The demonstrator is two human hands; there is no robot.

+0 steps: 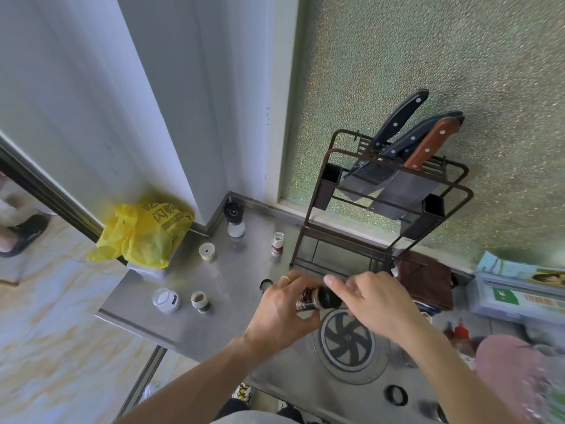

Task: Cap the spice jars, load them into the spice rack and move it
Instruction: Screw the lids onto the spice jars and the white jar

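Observation:
My left hand [282, 310] grips a small spice jar [308, 298] with a dark label, tipped on its side above the steel counter [232, 304]. My right hand [377, 304] holds the black cap [328, 297] at the jar's mouth. The dark wire spice rack [388, 191] stands just behind my hands, with three knives in its upper slots and its lower shelf bare. Loose on the counter stand a capless jar [200, 301], a white-topped jar [166, 299], a small white-capped jar [277, 244] and a black-topped grinder [234, 220]. A cream lid [206, 251] and a black lid [265, 284] lie apart.
A yellow plastic bag [143, 234] sits on a white box at the counter's left corner. A round burner [348, 339] is set into the counter under my hands. A brown board [425, 280], boxes [516, 289], a red-capped bottle [461, 330] and a pink item crowd the right. A black ring [396, 395] lies near the front edge.

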